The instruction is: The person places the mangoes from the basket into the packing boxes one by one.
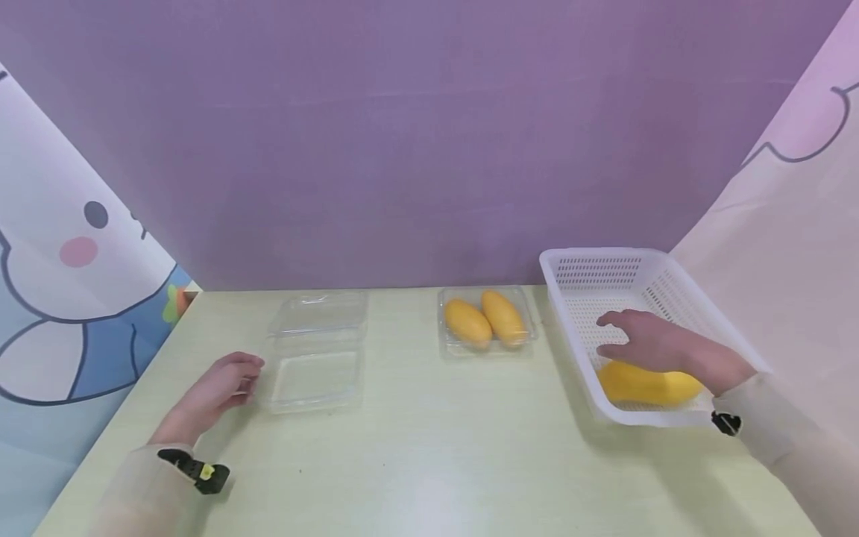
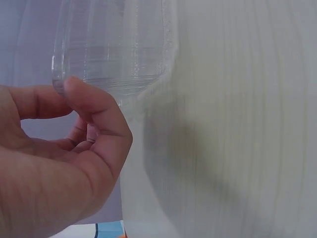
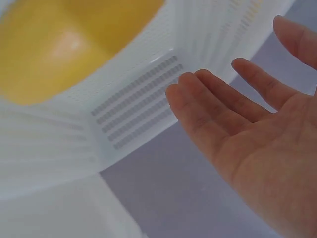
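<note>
My right hand [image 1: 647, 341] reaches over a white perforated basket [image 1: 567, 328], fingers spread and extended. Beneath it in the basket lies smooth yellow mango-like fruit [image 1: 647, 384], partly covered by the hand. The right wrist view shows the palm and extended fingers [image 3: 213, 106] with nothing held, beside the yellow fruit [image 3: 69, 49]. On the left, my left hand [image 1: 218, 391] has loosely curled fingers. Its fingertips are right at the left edge of an opened clear plastic clamshell box [image 1: 315, 380]. In the left wrist view, thumb and index finger [image 2: 99, 106] overlap the corner of that box [image 2: 114, 59].
Toward the back middle of the pale table [image 1: 416, 447] stands another clear plastic box [image 1: 446, 347] with two orange-yellow mangoes [image 1: 467, 323] inside. A purple backdrop [image 1: 429, 149] rises behind the table. Printed cloths [image 1: 40, 358] hang at both sides.
</note>
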A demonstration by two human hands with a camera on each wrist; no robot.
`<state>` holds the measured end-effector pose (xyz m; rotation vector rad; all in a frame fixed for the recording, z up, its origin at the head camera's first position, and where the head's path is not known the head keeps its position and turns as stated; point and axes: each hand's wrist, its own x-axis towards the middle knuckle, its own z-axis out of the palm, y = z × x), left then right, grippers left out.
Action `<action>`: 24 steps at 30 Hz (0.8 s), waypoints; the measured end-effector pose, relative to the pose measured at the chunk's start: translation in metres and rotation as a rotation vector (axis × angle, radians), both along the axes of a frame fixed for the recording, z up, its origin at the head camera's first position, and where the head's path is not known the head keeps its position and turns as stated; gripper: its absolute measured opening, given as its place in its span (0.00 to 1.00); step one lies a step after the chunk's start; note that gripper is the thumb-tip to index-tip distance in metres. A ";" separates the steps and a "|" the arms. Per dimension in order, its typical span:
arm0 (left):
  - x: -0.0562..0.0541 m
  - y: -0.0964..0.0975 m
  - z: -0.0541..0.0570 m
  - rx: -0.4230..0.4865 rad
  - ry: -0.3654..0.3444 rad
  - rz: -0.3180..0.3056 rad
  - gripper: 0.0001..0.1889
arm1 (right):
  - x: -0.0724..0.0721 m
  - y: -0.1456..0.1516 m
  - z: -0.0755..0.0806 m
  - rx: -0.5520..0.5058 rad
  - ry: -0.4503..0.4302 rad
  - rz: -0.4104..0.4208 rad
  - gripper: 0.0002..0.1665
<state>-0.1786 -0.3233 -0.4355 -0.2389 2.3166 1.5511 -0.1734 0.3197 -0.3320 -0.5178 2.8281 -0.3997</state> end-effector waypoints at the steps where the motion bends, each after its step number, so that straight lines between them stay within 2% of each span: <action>1: 0.000 0.002 0.000 0.000 -0.001 -0.001 0.22 | 0.001 0.004 -0.002 0.000 0.000 -0.003 0.33; 12: 0.000 0.014 -0.001 0.008 0.011 0.019 0.20 | 0.012 0.038 -0.019 0.042 -0.033 -0.017 0.34; 21: 0.000 0.024 -0.003 0.051 0.044 0.015 0.19 | 0.014 0.048 -0.030 0.068 -0.062 -0.005 0.35; 24: -0.001 0.029 -0.004 0.056 0.048 0.010 0.19 | 0.014 0.050 -0.032 0.078 -0.093 -0.008 0.39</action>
